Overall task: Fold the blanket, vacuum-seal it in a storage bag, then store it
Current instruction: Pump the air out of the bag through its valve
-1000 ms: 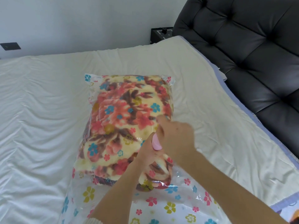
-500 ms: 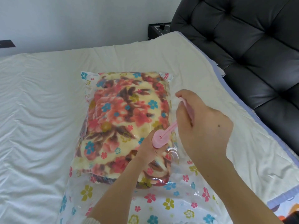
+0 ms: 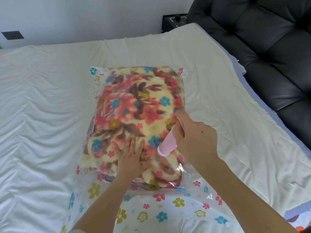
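The folding looks done: the flowered blanket [image 3: 134, 105] lies as a thick bundle inside the clear storage bag [image 3: 159, 207], which rests in the middle of the bed [image 3: 42, 115]. I judge the sealing step to be in hand. The right hand [image 3: 195, 142] grips a pink pump [image 3: 166, 143], its lower end set against the bag's top. The left hand [image 3: 131, 157] lies just beside it, flat with straight fingers, pressing on the bag over the blanket. The bundle looks puffy, so more air probably has to come out, and storing is left to do. Whether the bag's mouth is closed cannot be seen
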Motion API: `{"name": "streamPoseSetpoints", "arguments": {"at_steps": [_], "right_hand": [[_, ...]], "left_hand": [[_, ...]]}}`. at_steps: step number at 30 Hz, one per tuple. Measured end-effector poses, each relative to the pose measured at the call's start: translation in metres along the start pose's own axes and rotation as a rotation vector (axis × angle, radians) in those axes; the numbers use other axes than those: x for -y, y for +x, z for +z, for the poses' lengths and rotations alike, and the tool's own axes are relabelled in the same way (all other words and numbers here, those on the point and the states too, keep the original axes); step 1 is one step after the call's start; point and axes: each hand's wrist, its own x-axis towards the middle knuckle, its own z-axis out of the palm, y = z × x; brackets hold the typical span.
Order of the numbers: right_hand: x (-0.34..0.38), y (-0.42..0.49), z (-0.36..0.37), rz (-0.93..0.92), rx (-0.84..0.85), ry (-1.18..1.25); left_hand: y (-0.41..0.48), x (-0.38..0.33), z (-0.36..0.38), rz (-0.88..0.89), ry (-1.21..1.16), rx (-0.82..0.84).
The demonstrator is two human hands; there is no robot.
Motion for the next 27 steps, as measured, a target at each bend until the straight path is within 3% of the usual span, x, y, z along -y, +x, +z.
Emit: {"name": "streamPoseSetpoints", "arguments": {"at_steps": [4, 9, 12, 17, 20, 23, 27], "right_hand": [[0.002, 0.010, -0.025, 0.022, -0.087, 0.020], [0.002, -0.017, 0.019, 0.094, 0.188, 0.011], [0.001, 0.007, -0.013, 0.034, 0.078, -0.076], [0.019, 0.022, -0.071, -0.026, -0.100, 0.092], [0.015, 0.012, -0.028, 0.009, 0.022, -0.019], [0.001, -0.010, 0.028, 0.019, 0.259, -0.153], [0.006, -0.018, 0.038, 0.019, 0.161, -0.006]], "left_hand": [[0.002, 0.002, 0.002, 0.012, -0.043, -0.053], [0.001, 0.003, 0.005, -0.006, 0.023, 0.016], [0.003, 0.002, 0.004, -0.014, 0.048, 0.016], [0.004, 0.004, 0.004, -0.022, 0.075, 0.027], [0.005, 0.001, -0.002, -0.019, 0.049, 0.038], [0.005, -0.008, -0.018, -0.046, -0.161, 0.021], [-0.006, -0.051, -0.049, 0.091, -0.897, -0.015]]}}
